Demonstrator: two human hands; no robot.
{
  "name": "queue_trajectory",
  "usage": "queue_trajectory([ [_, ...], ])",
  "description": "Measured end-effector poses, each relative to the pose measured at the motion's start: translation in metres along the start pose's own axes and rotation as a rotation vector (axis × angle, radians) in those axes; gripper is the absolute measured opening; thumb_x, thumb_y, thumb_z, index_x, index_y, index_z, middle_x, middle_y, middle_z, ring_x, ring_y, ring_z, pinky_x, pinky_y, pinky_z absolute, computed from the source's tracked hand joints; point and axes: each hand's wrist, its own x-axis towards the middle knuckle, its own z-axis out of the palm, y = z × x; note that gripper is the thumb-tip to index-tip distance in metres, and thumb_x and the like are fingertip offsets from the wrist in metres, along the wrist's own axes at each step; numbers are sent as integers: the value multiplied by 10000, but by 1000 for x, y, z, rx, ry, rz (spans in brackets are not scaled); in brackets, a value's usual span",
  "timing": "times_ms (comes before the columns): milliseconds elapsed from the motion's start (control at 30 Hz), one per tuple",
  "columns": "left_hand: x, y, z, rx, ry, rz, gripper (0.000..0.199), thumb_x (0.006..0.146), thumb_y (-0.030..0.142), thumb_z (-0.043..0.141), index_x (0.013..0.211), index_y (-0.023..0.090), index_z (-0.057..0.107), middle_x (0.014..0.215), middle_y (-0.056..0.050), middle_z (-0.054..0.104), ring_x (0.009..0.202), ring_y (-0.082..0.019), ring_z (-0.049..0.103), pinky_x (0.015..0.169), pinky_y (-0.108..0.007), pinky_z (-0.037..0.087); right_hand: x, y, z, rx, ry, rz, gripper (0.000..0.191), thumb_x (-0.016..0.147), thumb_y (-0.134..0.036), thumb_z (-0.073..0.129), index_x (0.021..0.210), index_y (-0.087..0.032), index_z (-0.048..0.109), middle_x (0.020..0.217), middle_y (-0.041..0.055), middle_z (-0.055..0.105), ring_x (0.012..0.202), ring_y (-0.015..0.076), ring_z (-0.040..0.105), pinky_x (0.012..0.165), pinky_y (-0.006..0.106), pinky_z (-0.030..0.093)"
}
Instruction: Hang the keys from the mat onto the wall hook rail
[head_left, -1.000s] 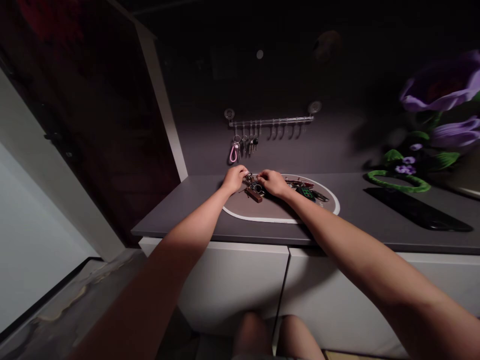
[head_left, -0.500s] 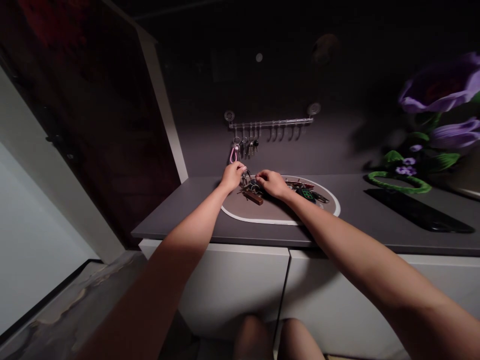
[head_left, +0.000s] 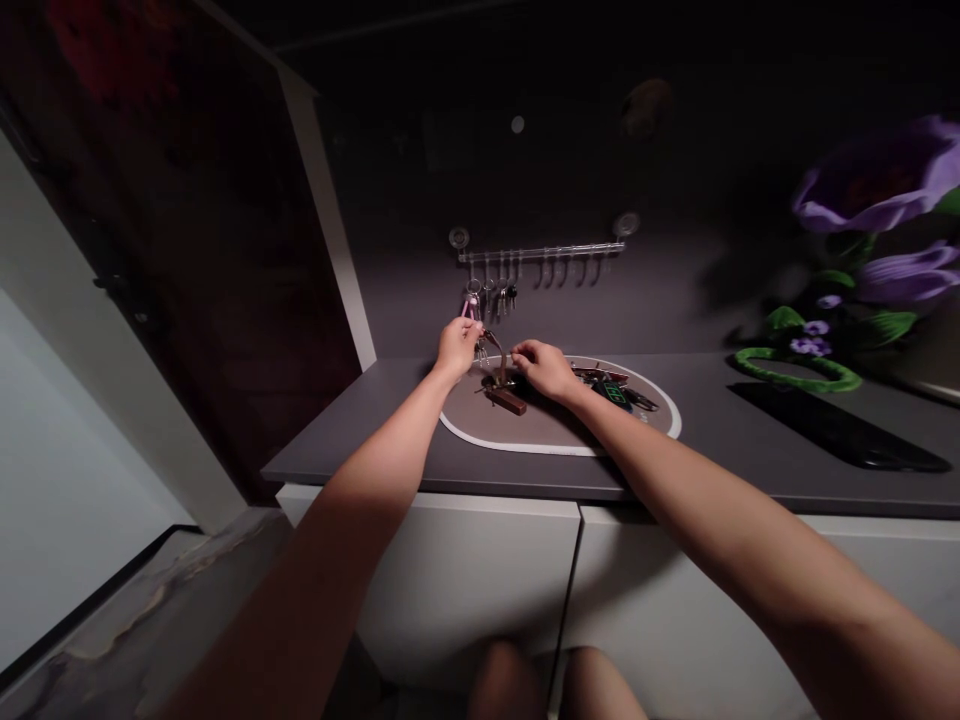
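- On my feed, a clear acrylic hook rail (head_left: 540, 253) runs along the dark wall. A small bunch of silver keys (head_left: 499, 295) and a pink carabiner (head_left: 469, 309) hang at its left end, while the hooks to their right are bare.
- Far more lies on an oval taupe mat with a white rim (head_left: 559, 449), set on the grey countertop (head_left: 375, 440): a heap of metal keys (head_left: 596, 376), a brown leather fob (head_left: 506, 401) and a black tag (head_left: 613, 393).
- The left hand (head_left: 457, 348) is raised off the mat, its fingers (head_left: 474, 327) pinched just below the carabiner. I cannot tell whether they grip it.
- The right hand (head_left: 544, 368) is half-curled, its fingertips (head_left: 517, 352) down by the ring beside the fob. I cannot tell whether it holds anything.
- The tag shows green characters, too blurred for me to read. I can make out no brand or label.
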Motion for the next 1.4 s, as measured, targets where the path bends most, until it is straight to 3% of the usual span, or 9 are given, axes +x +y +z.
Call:
queue_trajectory([
  [200,1,8,0,-94,38,26,101,771,222,501,732,138,541,722,-27,612,639,-87,538,588,-197,400,2,-3,1,173,64,-18,217,792,-252,490,945,-153,609,872,58,650,794,142,570,768,271,409],
  [400,-3,16,3,-134,2,123,89,750,210,526,726,131,557,683,-19,602,627,-88,539,609,-209,411,6,0,2,415,158,-36,321,812,-405,431,984,-181,581,814,23,622,753,132,549,732,274,426],
  [700,-13,22,8,-171,-184,66,147,708,275,578,725,129,585,685,-21,602,649,-107,536,601,-226,412,11,2,5,606,178,-101,365,726,-404,558,1020,-188,537,861,33,597,821,147,552,788,310,429],
  [933,-15,19,12,-237,-193,-19,229,662,356,619,728,137,604,712,-16,611,672,-111,533,635,-239,410,10,2,5,619,132,-148,240,752,-377,518,885,-179,546,790,8,581,735,121,526,724,277,423],
  [1400,-19,19,16,-363,-180,-75,276,585,372,685,717,134,635,690,-11,617,642,-95,532,640,-236,421,5,-9,-3,612,127,-96,238,709,-385,552,799,-167,521,752,-10,549,690,103,492,682,233,397],
])
